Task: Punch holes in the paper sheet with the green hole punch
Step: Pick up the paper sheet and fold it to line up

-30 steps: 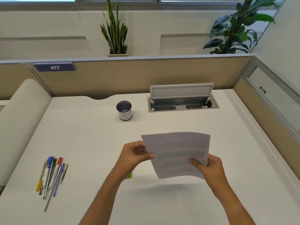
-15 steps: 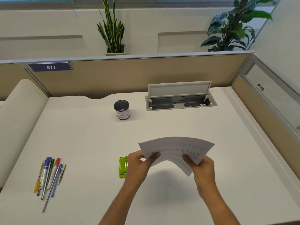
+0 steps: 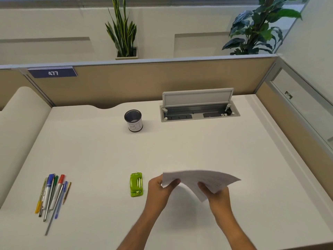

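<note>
Left hand (image 3: pixel 159 191) and right hand (image 3: pixel 217 195) pinched opposite edges of a bowed paper sheet (image 3: pixel 198 179) above the worktop (image 3: pixel 180 150), green hole punch (image 3: pixel 136 184) lay just left of them.

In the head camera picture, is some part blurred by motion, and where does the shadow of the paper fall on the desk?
Head view: the paper sheet is softly motion-blurred, its print unreadable, while the green hole punch and the pens stay fairly sharp. A faint, diffuse shadow lies on the desk below the sheet, between the left hand and right hand. The partition edges bow from the wide-angle lens.
</note>
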